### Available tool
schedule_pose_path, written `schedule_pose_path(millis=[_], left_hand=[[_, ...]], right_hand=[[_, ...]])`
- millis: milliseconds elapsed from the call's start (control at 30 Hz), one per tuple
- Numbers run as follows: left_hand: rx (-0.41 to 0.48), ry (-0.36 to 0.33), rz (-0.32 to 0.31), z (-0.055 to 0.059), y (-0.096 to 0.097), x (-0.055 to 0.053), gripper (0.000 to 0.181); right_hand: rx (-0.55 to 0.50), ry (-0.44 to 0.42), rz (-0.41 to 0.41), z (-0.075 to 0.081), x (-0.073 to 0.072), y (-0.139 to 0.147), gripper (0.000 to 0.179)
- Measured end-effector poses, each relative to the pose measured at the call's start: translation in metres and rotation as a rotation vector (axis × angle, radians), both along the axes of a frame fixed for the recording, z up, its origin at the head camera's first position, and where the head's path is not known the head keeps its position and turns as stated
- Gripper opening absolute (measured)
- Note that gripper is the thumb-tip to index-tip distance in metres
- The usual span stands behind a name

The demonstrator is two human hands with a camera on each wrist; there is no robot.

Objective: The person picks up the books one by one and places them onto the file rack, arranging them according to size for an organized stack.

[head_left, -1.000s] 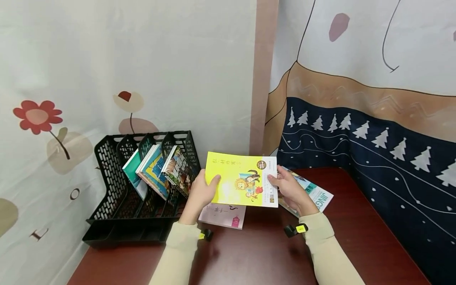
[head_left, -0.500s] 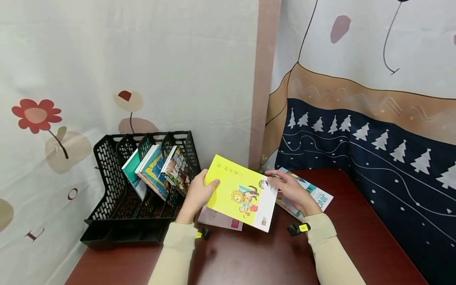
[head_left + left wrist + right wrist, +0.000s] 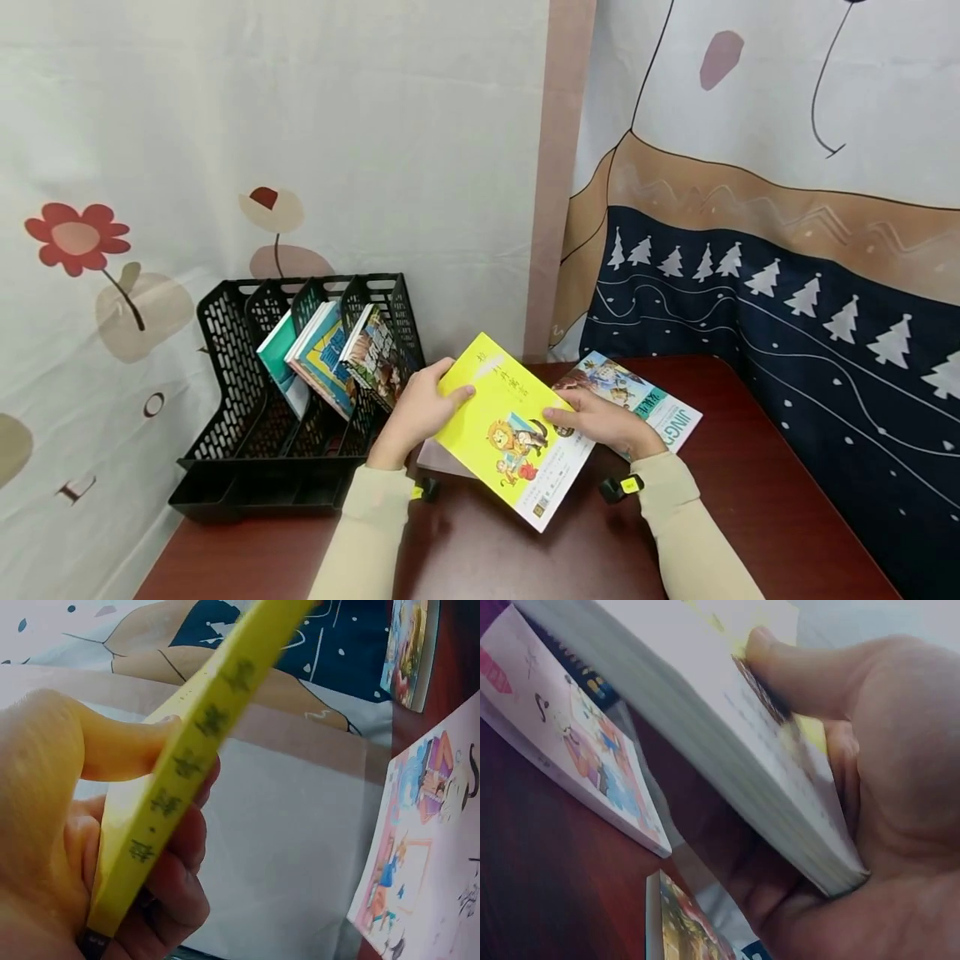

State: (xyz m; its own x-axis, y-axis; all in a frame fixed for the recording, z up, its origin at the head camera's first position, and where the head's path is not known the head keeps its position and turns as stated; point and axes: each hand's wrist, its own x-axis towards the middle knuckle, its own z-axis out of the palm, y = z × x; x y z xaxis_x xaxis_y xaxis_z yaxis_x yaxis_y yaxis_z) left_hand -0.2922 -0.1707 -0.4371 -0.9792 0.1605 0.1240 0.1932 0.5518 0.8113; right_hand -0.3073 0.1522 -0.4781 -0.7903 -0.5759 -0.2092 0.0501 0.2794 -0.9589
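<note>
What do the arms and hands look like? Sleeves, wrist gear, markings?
Left hand and right hand are ungloved. Left sleeve and right sleeve: long, pale cream, with cuffs. Left wrist unit and right wrist unit: small, black, each beside a yellow patch.

The left forearm (image 3: 365,525) and right forearm (image 3: 690,517), clad in pale sleeves (image 3: 667,479), are extended forward and converge slightly. The left hand (image 3: 422,410) is held in a grip, its thumb (image 3: 124,746) opposed to curled fingers (image 3: 186,889). The right hand (image 3: 606,421) is similarly clasped, its thumb pointed inward. The hands are kept apart, nearly level.
</note>
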Motion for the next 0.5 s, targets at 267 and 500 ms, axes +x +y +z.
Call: schedule_pose_path(millis=[267, 500], left_hand=[[-0.015, 0.137, 0.113, 0.010, -0.008, -0.001, 0.035], [0.137, 0.187, 0.156, 0.011, -0.016, -0.004, 0.065]], right_hand=[[0.019, 0.127, -0.077, 0.006, 0.002, -0.008, 0.048], [-0.078, 0.191, -0.180, 0.010, 0.003, -0.013, 0.053]])
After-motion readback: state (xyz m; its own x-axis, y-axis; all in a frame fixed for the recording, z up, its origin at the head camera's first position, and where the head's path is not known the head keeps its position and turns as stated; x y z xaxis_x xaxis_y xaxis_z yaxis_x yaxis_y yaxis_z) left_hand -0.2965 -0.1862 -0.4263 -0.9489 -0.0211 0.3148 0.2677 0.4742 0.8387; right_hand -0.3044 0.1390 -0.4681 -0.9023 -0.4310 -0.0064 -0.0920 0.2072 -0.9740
